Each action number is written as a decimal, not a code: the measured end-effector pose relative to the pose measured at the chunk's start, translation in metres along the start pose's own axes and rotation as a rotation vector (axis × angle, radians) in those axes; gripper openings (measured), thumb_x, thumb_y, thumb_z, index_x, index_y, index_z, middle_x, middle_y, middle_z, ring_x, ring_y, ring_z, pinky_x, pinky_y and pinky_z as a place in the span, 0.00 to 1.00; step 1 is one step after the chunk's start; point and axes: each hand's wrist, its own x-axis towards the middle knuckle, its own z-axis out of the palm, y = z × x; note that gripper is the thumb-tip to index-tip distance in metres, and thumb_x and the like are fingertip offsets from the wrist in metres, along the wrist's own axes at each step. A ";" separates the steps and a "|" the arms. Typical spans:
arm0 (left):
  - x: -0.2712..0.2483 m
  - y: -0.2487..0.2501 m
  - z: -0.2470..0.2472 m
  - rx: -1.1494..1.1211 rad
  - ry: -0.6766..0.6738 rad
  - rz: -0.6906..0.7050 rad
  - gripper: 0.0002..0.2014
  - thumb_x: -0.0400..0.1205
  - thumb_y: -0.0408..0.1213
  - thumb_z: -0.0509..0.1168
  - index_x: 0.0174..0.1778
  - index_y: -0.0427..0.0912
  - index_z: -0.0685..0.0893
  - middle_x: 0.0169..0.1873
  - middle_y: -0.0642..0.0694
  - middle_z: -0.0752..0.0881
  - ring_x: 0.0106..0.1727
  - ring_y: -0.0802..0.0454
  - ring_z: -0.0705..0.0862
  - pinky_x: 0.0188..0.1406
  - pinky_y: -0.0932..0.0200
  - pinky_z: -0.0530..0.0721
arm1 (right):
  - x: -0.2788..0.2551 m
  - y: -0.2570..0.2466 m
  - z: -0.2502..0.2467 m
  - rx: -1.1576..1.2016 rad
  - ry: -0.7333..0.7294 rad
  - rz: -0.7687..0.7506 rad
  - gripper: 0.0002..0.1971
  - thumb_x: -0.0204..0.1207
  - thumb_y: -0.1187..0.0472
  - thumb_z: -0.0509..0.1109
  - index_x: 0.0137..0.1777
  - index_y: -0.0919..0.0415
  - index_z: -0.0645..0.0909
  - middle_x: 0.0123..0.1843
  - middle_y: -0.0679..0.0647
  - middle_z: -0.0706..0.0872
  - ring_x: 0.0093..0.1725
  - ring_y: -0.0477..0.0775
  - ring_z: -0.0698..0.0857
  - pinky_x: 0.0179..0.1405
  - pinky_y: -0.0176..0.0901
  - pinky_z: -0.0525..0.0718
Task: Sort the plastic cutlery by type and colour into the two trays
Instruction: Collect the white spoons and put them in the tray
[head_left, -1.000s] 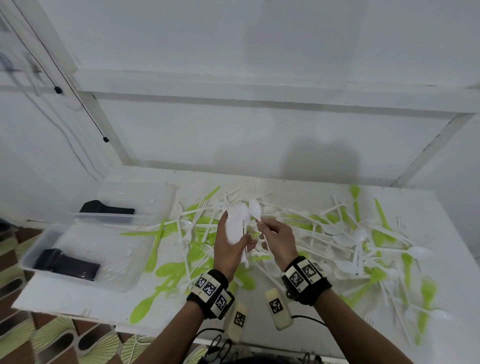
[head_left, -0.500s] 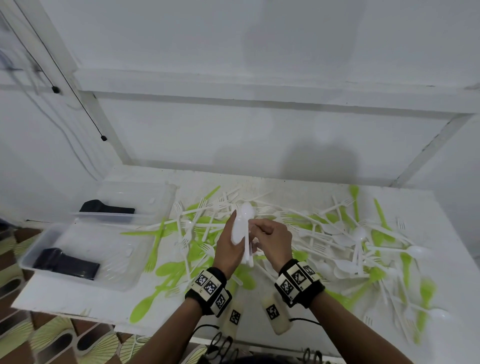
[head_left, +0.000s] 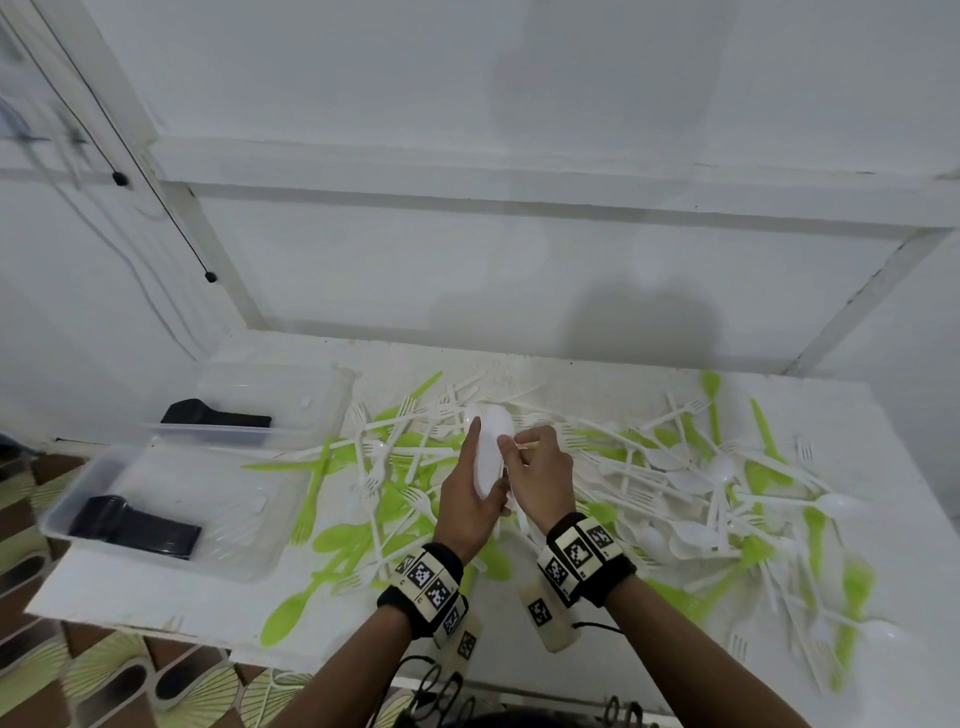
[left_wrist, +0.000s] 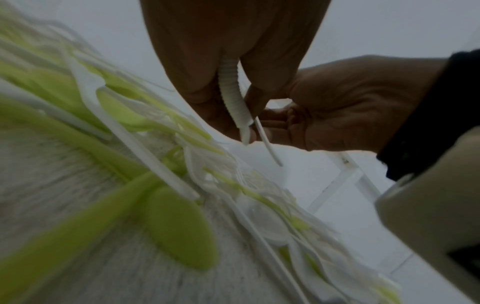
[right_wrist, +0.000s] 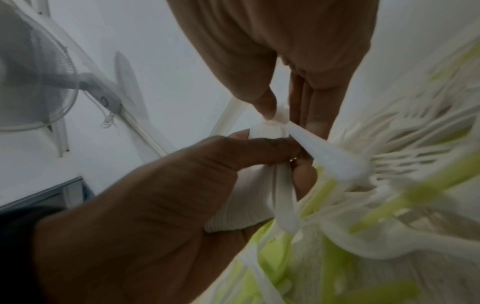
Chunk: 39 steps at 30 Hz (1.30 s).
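Observation:
My left hand (head_left: 470, 483) grips a nested stack of white spoons (head_left: 493, 441), bowls up, above the middle of the table. Its ribbed edge (left_wrist: 231, 92) shows between thumb and fingers in the left wrist view. My right hand (head_left: 519, 452) pinches one more white spoon (right_wrist: 330, 156) by its bowl end, pressed against the stack (right_wrist: 241, 216). Its thin handle (left_wrist: 267, 144) hangs beside the stack. A loose pile of white and green forks and spoons (head_left: 675, 467) covers the table. Two clear trays stand at the left, the near tray (head_left: 171, 467) and the far tray (head_left: 291, 384).
Each tray holds a black object, one in the near tray (head_left: 135, 525) and one in the far tray (head_left: 215, 415). Green spoons (head_left: 337, 540) lie by the near tray. The table's front edge (head_left: 156, 629) runs just below them. A wall fan (right_wrist: 33, 78) hangs at the left.
My right hand has brought its white spoon in against the stack in my left hand. The two hands have closed together and the stack has turned more upright.

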 end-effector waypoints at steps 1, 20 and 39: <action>-0.001 0.001 0.000 0.004 0.013 0.004 0.39 0.87 0.34 0.69 0.88 0.55 0.54 0.59 0.85 0.72 0.39 0.65 0.90 0.39 0.68 0.87 | 0.000 0.000 0.001 0.011 -0.001 -0.006 0.10 0.85 0.56 0.70 0.59 0.60 0.75 0.32 0.52 0.87 0.26 0.37 0.83 0.29 0.24 0.75; 0.003 0.004 -0.009 -0.061 -0.005 -0.002 0.34 0.88 0.45 0.67 0.88 0.58 0.59 0.83 0.68 0.63 0.82 0.77 0.60 0.76 0.78 0.64 | 0.001 0.001 0.004 0.266 -0.021 0.069 0.13 0.86 0.49 0.69 0.67 0.51 0.83 0.36 0.57 0.92 0.32 0.52 0.90 0.33 0.50 0.87; 0.002 0.001 -0.006 0.030 -0.036 -0.041 0.47 0.78 0.37 0.80 0.87 0.55 0.58 0.76 0.67 0.68 0.72 0.85 0.66 0.62 0.87 0.64 | 0.003 0.000 0.002 0.508 -0.107 0.462 0.09 0.85 0.56 0.72 0.63 0.54 0.85 0.50 0.57 0.92 0.40 0.52 0.91 0.34 0.42 0.87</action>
